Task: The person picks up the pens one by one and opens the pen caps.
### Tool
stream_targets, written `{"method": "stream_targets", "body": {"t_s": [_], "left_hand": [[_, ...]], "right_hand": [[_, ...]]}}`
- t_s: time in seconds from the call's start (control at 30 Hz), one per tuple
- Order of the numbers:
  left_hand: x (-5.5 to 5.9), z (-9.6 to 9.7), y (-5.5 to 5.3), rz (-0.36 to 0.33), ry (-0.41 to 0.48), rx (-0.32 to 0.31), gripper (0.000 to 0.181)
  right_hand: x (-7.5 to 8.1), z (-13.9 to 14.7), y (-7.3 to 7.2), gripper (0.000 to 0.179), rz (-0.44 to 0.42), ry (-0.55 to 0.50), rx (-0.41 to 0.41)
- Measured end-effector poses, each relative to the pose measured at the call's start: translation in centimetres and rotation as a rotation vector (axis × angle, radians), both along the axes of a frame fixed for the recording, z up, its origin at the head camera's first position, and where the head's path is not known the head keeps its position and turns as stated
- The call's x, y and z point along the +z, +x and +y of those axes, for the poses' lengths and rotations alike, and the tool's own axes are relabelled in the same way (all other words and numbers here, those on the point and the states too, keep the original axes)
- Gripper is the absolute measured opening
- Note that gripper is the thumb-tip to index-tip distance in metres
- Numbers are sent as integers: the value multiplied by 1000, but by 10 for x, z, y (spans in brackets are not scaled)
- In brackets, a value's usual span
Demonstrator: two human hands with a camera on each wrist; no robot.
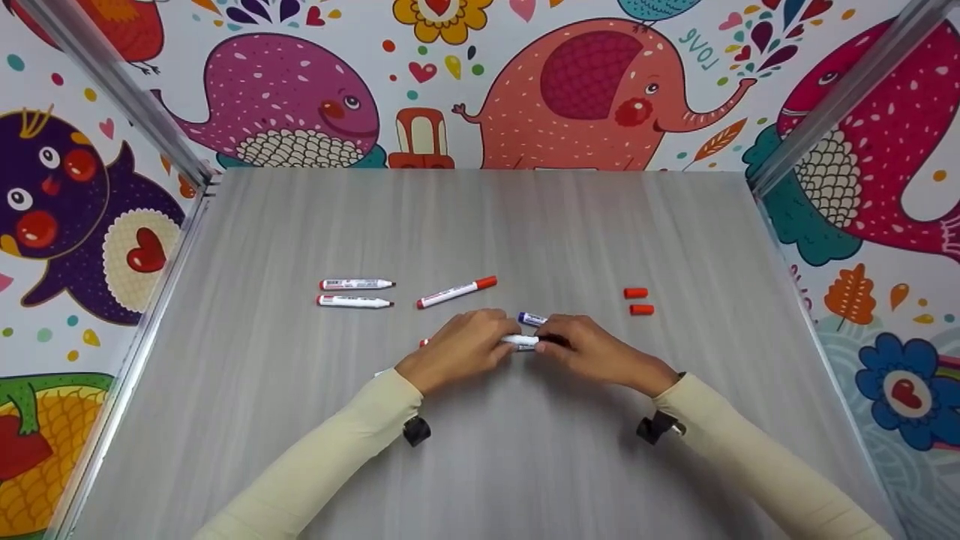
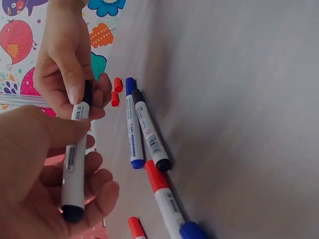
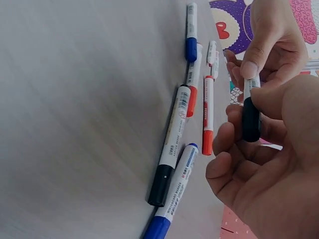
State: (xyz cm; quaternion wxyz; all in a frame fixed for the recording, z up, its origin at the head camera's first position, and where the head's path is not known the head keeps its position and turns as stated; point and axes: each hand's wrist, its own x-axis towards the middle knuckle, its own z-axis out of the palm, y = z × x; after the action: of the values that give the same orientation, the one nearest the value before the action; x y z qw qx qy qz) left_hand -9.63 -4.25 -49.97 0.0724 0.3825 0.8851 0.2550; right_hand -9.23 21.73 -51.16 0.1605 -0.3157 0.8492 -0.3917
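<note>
A whiteboard marker with a black cap (image 3: 251, 122) and white barrel (image 2: 75, 169) is held up between the two hands. My left hand (image 1: 465, 341) grips the barrel, thumb along its top, as the left wrist view shows. From the other end, my right hand (image 1: 592, 349) pinches the capped end between thumb and fingers. Below them on the table lie a second black marker (image 3: 173, 132) and a blue marker (image 3: 182, 179), side by side and overlapping. A red marker (image 3: 193, 79) and another blue marker (image 3: 191, 30) extend beyond; the left hand and forearm mostly hide these in the head view.
Two uncapped markers, an upper one (image 1: 356, 284) and a lower one (image 1: 355, 301), lie parallel at left. A red-capped marker (image 1: 457, 292) lies slanted beyond the left hand. Two loose red caps (image 1: 636, 293) sit at right. Printed panels (image 1: 300, 97) wall in the table (image 1: 487, 217).
</note>
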Motion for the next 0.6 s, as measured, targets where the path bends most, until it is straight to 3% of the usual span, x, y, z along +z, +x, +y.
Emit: {"method": "stream_targets", "body": {"t_s": [0.27,0.6], "left_hand": [[11,2,-7,-35,-17,-40,12],[13,-2,-12,-167,38,-68,7]], "right_hand": [[4,-2,-4,13,2,-13,11],[7,-4,-4,12,32,-11,16]]}}
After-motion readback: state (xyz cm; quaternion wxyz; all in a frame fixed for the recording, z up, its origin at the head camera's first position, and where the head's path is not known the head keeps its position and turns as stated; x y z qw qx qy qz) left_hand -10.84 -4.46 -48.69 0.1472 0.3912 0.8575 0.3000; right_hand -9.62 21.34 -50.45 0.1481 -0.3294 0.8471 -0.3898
